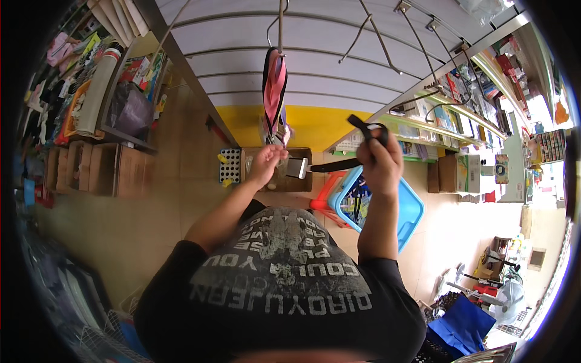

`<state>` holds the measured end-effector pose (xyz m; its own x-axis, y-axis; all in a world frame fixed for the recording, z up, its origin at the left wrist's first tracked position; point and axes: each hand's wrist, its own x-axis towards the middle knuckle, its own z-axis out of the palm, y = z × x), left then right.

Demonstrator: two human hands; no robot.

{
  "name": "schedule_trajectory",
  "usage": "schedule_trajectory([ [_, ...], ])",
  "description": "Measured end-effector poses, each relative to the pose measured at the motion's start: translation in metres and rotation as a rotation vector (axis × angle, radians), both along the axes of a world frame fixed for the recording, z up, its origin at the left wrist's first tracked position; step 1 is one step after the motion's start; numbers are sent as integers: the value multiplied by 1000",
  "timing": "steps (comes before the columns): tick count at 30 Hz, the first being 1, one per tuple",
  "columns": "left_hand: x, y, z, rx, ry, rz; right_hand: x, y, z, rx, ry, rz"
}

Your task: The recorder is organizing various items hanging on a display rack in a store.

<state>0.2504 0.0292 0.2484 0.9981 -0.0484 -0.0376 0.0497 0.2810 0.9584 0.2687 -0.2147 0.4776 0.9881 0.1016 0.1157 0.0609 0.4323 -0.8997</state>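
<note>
My right hand (382, 165) is closed around a gathered black strap (336, 165), with a folded loop sticking up above the fingers. The strap stretches left to a flat, silvery rectangular end piece (297, 168), which hangs free; I cannot tell if it is a buckle or a badge. My left hand (267, 165) is raised just left of that piece, its fingers curled near the lower end of pink and black straps (274, 90). Whether those fingers hold anything is unclear. The pink straps hang from a metal display hook (281, 27) on the slatted wall panel (227, 66).
Below my hands stands an open cardboard box (299, 185), beside a tray with round holes (230, 165). A blue plastic bin (420, 208) holding packaged goods rests on a red stool (321, 202). Bare hooks (381, 45) jut out at upper right. Stocked shelves (447, 122) line the right.
</note>
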Motion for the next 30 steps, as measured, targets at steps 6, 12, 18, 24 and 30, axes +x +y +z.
schedule_trajectory([
  [6,15,14,-32,38,169,142,-36,-73,13,49,-148,-189],
  [12,34,28,-41,48,233,221,-57,-122,15,-168,-95,-446],
  [18,51,26,-55,214,202,283,-30,-171,-80,-860,219,-471],
  [24,74,24,-71,497,137,353,-45,-151,-178,-1567,254,-72],
  [30,96,22,-79,656,127,487,-52,-105,-193,-1249,351,84],
])
